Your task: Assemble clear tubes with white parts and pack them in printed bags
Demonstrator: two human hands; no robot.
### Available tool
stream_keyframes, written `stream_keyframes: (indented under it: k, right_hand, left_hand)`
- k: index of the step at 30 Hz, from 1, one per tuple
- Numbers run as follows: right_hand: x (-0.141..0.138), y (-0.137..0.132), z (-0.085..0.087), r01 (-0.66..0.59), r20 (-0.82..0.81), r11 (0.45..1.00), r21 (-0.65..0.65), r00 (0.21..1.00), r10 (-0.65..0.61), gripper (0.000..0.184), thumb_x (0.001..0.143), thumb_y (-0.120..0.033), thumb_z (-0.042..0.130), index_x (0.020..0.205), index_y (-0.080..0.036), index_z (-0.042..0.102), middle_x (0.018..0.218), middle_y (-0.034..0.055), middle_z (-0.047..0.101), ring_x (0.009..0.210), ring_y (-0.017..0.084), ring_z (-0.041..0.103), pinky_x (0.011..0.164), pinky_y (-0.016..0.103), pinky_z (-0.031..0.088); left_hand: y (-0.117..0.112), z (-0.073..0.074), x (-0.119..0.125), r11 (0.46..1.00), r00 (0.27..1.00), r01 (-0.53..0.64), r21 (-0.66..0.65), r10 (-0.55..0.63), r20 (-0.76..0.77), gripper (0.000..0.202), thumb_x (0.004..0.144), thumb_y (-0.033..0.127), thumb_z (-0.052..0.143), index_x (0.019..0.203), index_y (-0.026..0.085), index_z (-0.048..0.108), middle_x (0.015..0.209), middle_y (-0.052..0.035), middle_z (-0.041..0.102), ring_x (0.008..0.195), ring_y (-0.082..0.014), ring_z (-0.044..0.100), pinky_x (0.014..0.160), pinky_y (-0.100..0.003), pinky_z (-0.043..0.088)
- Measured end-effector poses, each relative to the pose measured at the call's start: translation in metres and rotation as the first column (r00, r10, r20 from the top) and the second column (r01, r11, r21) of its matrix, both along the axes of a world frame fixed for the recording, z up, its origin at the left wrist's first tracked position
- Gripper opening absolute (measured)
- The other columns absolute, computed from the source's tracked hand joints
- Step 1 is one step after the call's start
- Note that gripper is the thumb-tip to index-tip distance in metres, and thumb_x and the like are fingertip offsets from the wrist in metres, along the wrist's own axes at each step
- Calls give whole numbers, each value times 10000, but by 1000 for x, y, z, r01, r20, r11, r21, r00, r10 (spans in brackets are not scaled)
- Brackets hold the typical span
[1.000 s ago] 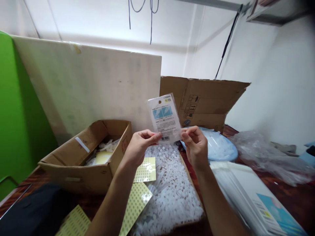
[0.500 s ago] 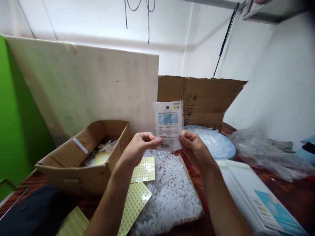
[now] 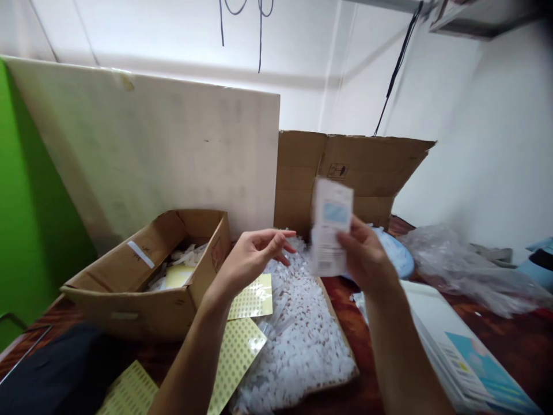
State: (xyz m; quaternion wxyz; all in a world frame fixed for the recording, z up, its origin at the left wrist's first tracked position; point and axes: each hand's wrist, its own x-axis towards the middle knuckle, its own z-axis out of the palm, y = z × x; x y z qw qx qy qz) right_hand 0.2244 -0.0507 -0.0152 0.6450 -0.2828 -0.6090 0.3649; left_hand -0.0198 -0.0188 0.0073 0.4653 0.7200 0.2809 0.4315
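Note:
My right hand grips a small white printed packet by its right edge; the packet is smeared by motion and shows a blue picture panel. My left hand is held out to the left of it, fingers apart and nothing in them. Below both hands lies a shallow cardboard tray heaped with small white plastic pieces. Yellow sheets with rows of dots, one upper sticker sheet and one lower sticker sheet, overlap the tray's left side, beneath my left forearm.
An open cardboard box holding scraps stands at left. At right are a blue basin, crumpled clear plastic and a stack of white printed packs. A white board and a cardboard flap stand behind.
The left hand has let go of the packet and opened. My right hand has carried the packet to the right, turning it slightly.

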Motion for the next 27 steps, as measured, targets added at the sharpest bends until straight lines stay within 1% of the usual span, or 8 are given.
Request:
stream_keyframes:
  k: [2, 4, 10, 17, 18, 20, 22, 27]
  right_hand:
    - [20, -16, 7, 72, 40, 987, 147, 996, -79, 528, 982, -637, 491, 1404, -339, 599, 1458, 38, 627, 1459, 336, 451, 1016, 516, 535]
    - [36, -30, 16, 161, -242, 958, 238, 965, -102, 597, 959, -702, 469, 1466, -397, 542, 1568, -59, 507, 1556, 256, 282, 1079, 446, 538]
    - [41, -33, 30, -19, -624, 966, 260, 760, 183, 607, 973, -563, 569, 1540, -381, 454, 1523, -10, 557, 1559, 275, 273, 1264, 564, 278]
    - [57, -7, 14, 262, -154, 959, 107, 957, -244, 534, 1011, -677, 355, 1292, -346, 666, 1358, 58, 675, 1334, 334, 574, 1079, 557, 483]
    - [62, 3, 5, 388, 7, 920, 59, 921, -389, 476, 1013, -611, 419, 1288, -310, 665, 1312, 87, 696, 1258, 334, 625, 1038, 537, 507]
    - [70, 28, -21, 714, 497, 700, 17, 601, -626, 403, 997, -484, 497, 1230, -226, 702, 1267, 136, 715, 1186, 326, 652, 1029, 489, 498]
    - [74, 51, -51, 845, 817, 533, -41, 335, -469, 376, 983, -374, 501, 1218, -190, 729, 1274, 188, 709, 1216, 382, 629, 1057, 583, 432]
    - [67, 80, -104, 844, 920, 527, -96, 278, -277, 353, 977, -326, 503, 1191, -226, 766, 1318, 187, 699, 1261, 428, 587, 1065, 686, 320]
  left_hand:
    - [-1, 3, -3, 996, 996, -80, 50, 78, 38, 528, 949, 616, 594, 1139, 157, 771, 886, -86, 776, 671, -160, 726, 679, -274, 527]
    - [1, 3, -4, 986, 987, -148, 76, 143, 69, 526, 961, 616, 576, 1076, 147, 784, 836, -81, 765, 663, -158, 720, 678, -271, 524]
    - [7, -4, 1, 976, 976, -207, 72, 201, 82, 496, 960, 604, 590, 911, 151, 787, 701, -50, 709, 615, -150, 681, 633, -264, 503]
    - [8, -8, 7, 982, 985, -170, 84, 168, 29, 465, 968, 568, 586, 852, 159, 773, 654, -46, 684, 596, -152, 649, 609, -257, 483]
    - [8, -9, 9, 986, 989, -149, 72, 150, -5, 455, 960, 560, 600, 836, 155, 765, 665, -51, 692, 600, -157, 654, 610, -258, 487]
    - [9, -17, 15, 997, 987, -73, 40, 78, -137, 435, 954, 537, 608, 823, 148, 751, 719, -70, 725, 635, -176, 679, 614, -263, 497]
    - [10, -31, 24, 998, 931, 40, 47, -20, -365, 393, 966, 491, 590, 854, 155, 759, 795, -82, 760, 692, -195, 704, 629, -272, 501]
    - [11, -85, 56, 959, 577, 273, 80, -97, -811, 169, 785, 323, 810, 909, 210, 802, 914, -68, 786, 828, -243, 716, 689, -294, 486]
